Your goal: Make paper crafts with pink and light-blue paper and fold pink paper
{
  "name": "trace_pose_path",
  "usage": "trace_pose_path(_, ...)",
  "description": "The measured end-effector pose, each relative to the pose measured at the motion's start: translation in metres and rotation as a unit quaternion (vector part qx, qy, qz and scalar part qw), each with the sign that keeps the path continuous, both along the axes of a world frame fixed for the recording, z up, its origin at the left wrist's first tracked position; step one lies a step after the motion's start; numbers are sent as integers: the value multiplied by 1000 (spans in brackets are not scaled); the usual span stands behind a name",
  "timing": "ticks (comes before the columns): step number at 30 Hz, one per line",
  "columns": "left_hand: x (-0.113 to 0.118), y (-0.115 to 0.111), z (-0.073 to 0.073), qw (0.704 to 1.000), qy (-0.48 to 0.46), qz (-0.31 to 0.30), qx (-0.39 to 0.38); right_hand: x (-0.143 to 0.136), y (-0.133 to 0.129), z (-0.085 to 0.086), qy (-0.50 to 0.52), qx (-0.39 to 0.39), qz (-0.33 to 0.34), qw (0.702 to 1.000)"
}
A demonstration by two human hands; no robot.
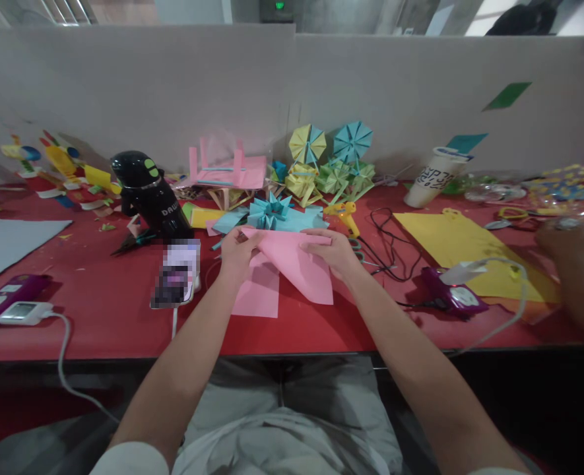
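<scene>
Both my hands hold a sheet of pink paper [299, 264] above the red table. My left hand [241, 253] pinches its left top corner, fingers closed on the edge. On the right, my right hand [335, 253] grips the other end of the top edge, which looks folded or curled over. The sheet's lower part bends down to a point on the right. Under it, another piece of pink paper [256, 293] lies on the table. Just beyond my hands sits a folded blue paper piece [270, 214], partly hidden by them.
Left of me are a phone [177, 277] on a stand and a black bottle [148, 198]. A yellow glue gun [344, 214], its dark cable and purple power strip [453, 295] lie to the right. Another person's hand [571, 257] reaches in at far right, beside yellow paper [435, 241].
</scene>
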State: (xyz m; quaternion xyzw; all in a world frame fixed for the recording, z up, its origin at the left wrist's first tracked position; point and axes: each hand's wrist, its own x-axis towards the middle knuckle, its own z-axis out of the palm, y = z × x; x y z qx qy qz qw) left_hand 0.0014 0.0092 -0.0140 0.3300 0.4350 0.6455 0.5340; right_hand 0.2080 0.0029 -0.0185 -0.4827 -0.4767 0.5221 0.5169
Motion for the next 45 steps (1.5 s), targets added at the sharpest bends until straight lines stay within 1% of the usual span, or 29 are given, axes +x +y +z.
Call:
trace_pose_path(3,1,0,-1,1000,0,4,6,0,0,1,-13,7,-8,1000)
trace_pose_path(9,3,-1,1,1000,-11,1,10,-1,1,-2,-25,27,-24,999)
trace_pose_path(11,2,-2,2,1000,-24,-10,13,-1,1,-3,-19,28,-24,999)
trace_pose_path(15,-1,-4,7,997,-57,-55,9,-1,2,-3,-8,28,-27,999)
trace_pose_path(17,-2,-4,8,996,-63,-61,6,0,3,-4,-9,29,-27,999)
trace_pose_path(24,-5,-1,8,997,-66,-48,3,1,3,-2,-18,26,-23,999)
trace_pose_path(28,-5,1,6,997,-69,-38,2,0,1,-1,-3,15,-18,1000)
trace_pose_path(34,-6,1,7,996,-87,-36,5,0,0,1,0,19,-9,1000)
trace_pose_path(40,-6,0,7,996,-78,-35,8,0,-1,4,4,7,-11,1000)
trace_pose_path(45,-7,2,8,995,-89,-31,12,0,0,3,-8,18,-11,1000)
